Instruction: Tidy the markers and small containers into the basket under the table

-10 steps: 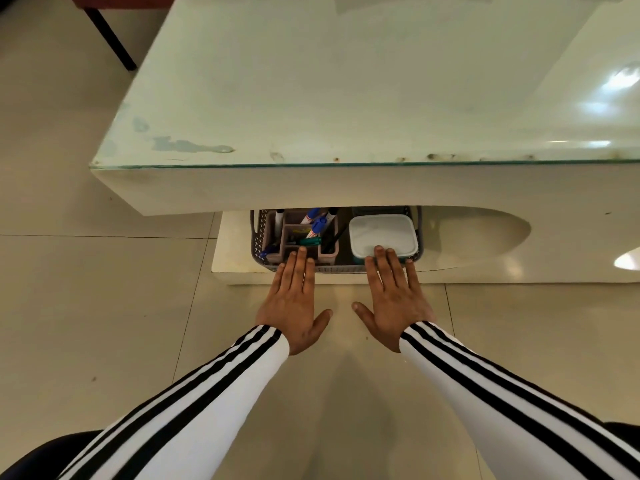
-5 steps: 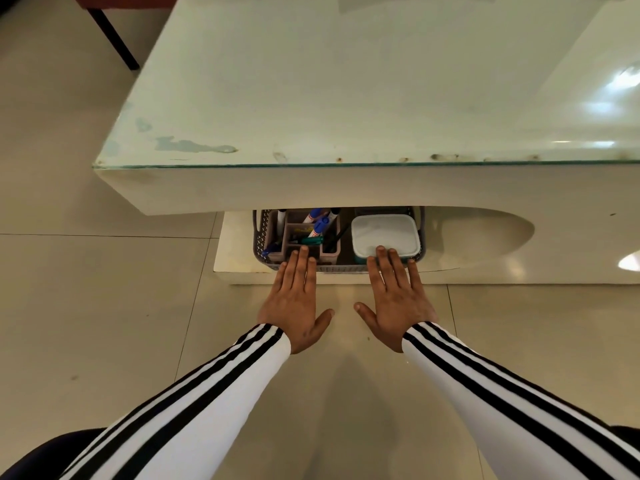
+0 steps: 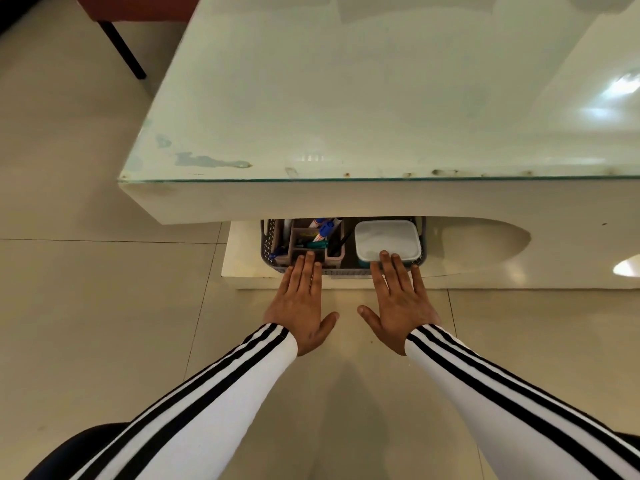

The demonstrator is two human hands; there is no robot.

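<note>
A grey mesh basket (image 3: 268,239) sits on the low shelf under the white table, its back half hidden by the tabletop. Inside on the left is a pink organizer (image 3: 336,247) with blue-capped markers (image 3: 325,231) standing in it. On the right lies a white-lidded container (image 3: 386,239). My left hand (image 3: 300,299) is flat with straight fingers, its tips at the basket's front rim by the organizer. My right hand (image 3: 398,299) is flat too, fingertips over the container's near edge. Neither hand holds anything.
The glass-topped white table (image 3: 346,98) overhangs the basket. Its base shelf (image 3: 242,268) ends in a lip at the floor, with a curved cut-out (image 3: 485,244) to the right. A dark chair leg (image 3: 123,46) stands at the far left on the tiled floor.
Both hands stay flat at the basket's front. The view has shifted slightly to the left; the basket sits about where it was under the table.
</note>
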